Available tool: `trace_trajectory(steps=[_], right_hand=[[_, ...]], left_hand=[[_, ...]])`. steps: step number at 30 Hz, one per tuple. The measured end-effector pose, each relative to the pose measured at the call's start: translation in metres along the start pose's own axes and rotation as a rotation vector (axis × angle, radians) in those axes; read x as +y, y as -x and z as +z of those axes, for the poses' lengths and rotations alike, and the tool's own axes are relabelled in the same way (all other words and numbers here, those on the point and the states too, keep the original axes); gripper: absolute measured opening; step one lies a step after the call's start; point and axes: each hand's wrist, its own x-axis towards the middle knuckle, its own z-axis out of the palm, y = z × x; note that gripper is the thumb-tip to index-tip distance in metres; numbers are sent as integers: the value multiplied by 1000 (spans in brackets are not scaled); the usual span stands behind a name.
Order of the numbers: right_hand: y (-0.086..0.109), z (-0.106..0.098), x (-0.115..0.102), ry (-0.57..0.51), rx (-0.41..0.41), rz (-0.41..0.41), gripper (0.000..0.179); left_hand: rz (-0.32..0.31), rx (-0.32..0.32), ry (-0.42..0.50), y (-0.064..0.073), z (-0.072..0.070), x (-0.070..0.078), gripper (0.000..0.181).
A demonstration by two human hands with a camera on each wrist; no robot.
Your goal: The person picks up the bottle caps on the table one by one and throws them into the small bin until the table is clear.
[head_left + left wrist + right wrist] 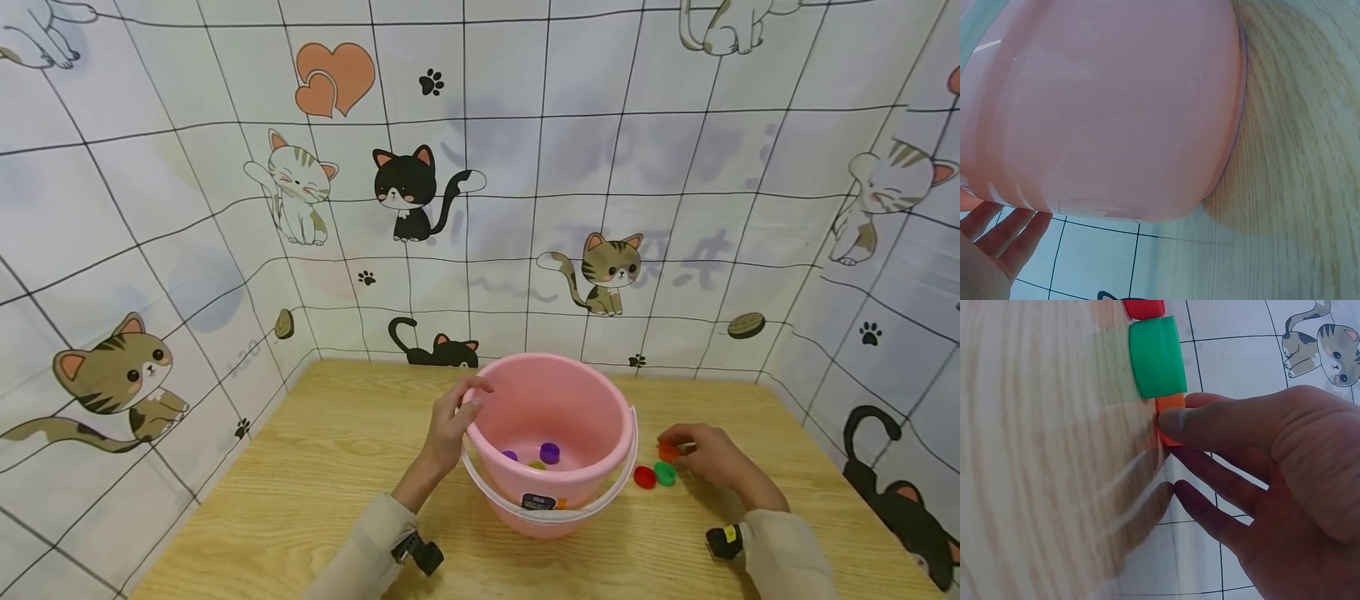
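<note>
A pink bucket [558,400] stands upright on the wooden table. My left hand [450,427] grips its left rim, thumb inside and fingers against the outer wall; fingertips [997,231] show there in the left wrist view. Inside lie purple bottle caps [550,453] and a yellow-green one [537,465], partly hidden by the near rim. To the bucket's right, my right hand [708,454] pinches an orange bottle cap [1171,436] between thumb and fingers at the tabletop. Beside it sit a green bottle cap [664,474] and a red bottle cap [645,477].
The bucket's white handle [551,517] hangs down across its near side. Wood-grain tabletop [337,467] spreads around the bucket. A white cloth with cat prints and grid lines [495,167] encloses the back and both sides.
</note>
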Motion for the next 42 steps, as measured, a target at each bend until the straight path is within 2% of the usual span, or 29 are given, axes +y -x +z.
trace_trajectory(steps=[8, 21, 30, 42], right_hand=[[0, 0, 0, 10, -1, -31, 30], [1, -2, -3, 24, 2, -36, 30], [4, -5, -1, 39, 29, -73, 30], [4, -7, -2, 57, 51, -67, 31]], left_hand=[[3, 0, 1, 1, 0, 0, 33], [4, -1, 8, 0, 0, -1, 33], [9, 7, 13, 1, 1, 0, 35], [26, 8, 23, 0, 0, 2, 35]])
